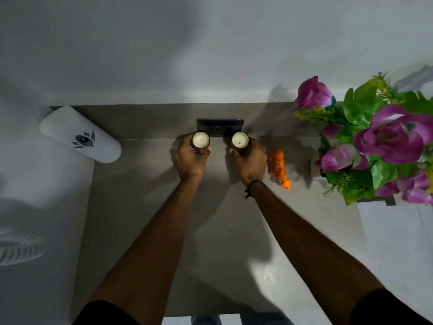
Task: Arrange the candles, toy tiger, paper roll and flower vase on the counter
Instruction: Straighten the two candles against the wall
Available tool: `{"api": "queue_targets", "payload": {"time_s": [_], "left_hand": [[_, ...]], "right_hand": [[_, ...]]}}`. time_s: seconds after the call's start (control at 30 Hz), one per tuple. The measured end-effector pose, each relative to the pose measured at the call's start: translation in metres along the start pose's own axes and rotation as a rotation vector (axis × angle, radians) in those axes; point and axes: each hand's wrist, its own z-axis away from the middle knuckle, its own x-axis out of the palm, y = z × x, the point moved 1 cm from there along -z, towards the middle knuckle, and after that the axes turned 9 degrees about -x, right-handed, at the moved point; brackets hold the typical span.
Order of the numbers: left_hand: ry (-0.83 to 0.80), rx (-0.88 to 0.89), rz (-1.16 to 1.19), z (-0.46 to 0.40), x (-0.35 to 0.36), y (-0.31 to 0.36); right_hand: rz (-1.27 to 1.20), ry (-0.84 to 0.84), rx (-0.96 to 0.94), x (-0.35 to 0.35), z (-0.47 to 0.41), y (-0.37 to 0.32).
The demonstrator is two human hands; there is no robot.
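Note:
Two small candles in glass cups stand side by side near the back of the grey counter point(145, 231). My left hand point(191, 159) grips the left candle point(200, 140). My right hand point(249, 160) grips the right candle point(239, 140). An orange toy tiger point(278, 166) lies on the counter just right of my right hand. The flower vase point(315, 168) stands at the right, mostly hidden behind its purple flowers point(393, 139) and green leaves. A white paper roll point(79, 134) with a dark logo lies tilted at the counter's back left corner.
A black socket plate point(220, 126) sits at the back of the counter, right behind the candles. A white wall point(210, 55) rises behind it. A white ribbed object point(18, 247) shows at the far left, beyond the counter's edge.

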Motion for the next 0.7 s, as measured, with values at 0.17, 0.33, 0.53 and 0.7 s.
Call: {"api": "queue_targets", "payload": {"time_s": [0.17,0.33,0.53,0.7], "left_hand": [[0.003,-0.009,-0.022,-0.003,0.001,-0.005],[-0.026,-0.027,-0.075,-0.010,0.002,-0.010],[-0.055,0.130,-0.516,0.051,-0.020,-0.065],[-0.120,0.490,-0.891,0.128,-0.046,-0.145]], "right_hand": [[-0.003,-0.002,0.002,0.002,-0.004,0.001],[-0.018,-0.023,0.033,0.000,-0.004,0.000],[-0.003,0.040,-0.003,-0.031,0.040,-0.003],[0.275,0.138,-0.166,-0.074,0.060,0.009]]}}
